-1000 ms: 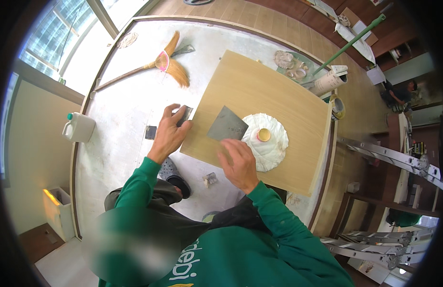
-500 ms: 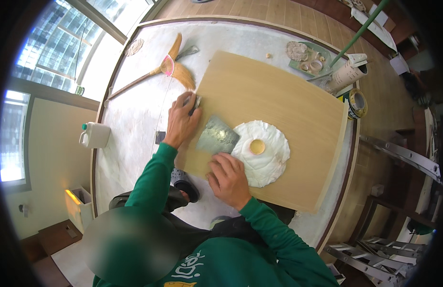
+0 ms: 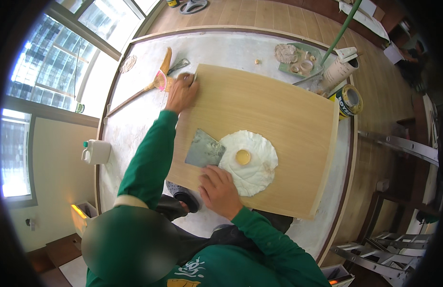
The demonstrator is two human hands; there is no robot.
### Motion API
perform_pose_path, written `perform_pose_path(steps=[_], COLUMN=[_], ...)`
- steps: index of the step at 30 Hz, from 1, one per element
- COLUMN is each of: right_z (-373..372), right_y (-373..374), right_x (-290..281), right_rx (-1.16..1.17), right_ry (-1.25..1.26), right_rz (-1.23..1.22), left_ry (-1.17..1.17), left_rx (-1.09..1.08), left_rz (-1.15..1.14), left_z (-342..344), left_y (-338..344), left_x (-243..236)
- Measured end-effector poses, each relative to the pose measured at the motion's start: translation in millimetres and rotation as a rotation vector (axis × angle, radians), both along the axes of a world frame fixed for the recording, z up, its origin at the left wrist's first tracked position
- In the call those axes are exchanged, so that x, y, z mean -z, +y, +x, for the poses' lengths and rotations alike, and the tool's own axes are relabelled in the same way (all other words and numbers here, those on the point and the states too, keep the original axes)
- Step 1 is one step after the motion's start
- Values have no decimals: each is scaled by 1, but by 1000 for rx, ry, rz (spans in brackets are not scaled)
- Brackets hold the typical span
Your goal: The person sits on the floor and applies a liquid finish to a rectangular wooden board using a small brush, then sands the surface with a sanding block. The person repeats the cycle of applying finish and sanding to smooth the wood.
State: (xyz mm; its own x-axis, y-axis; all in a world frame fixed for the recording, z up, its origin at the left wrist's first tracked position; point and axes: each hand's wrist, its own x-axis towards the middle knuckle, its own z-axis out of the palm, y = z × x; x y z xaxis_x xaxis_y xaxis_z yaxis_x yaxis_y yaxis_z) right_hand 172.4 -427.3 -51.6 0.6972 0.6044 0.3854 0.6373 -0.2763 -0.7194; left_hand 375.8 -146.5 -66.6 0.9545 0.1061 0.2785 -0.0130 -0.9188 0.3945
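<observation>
One board [image 3: 269, 100] seems partway through edge work: the left hand [image 3: 182, 92] is near its far-left corner, grip too blurred to tell; the right hand [image 3: 220, 190], loosely parted, is just beside a gray sheet [image 3: 205, 148].

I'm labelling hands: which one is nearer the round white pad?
Right. The right hand is by the lower left edge of the round white pad; the left hand is farther away, near the upper left corner of the board.
</observation>
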Motion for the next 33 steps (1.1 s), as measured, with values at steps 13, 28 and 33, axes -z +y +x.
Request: perform_pose_path(steps=[13,28,33], right_z=[-7,-86,-109], right_y=[5,-86,-135], right_x=[7,6,-19], right_rx=[49,245,390], right_ry=[-111,-300,-248], right_rz=[-13,-333,-536], left_ry=[151,8,-106], left_rx=[-340,-307,-324], left_rz=[-348,-716,-812], left_z=[-259,-253,-272], left_y=[77,38,34], left_x=[-71,-107,-131])
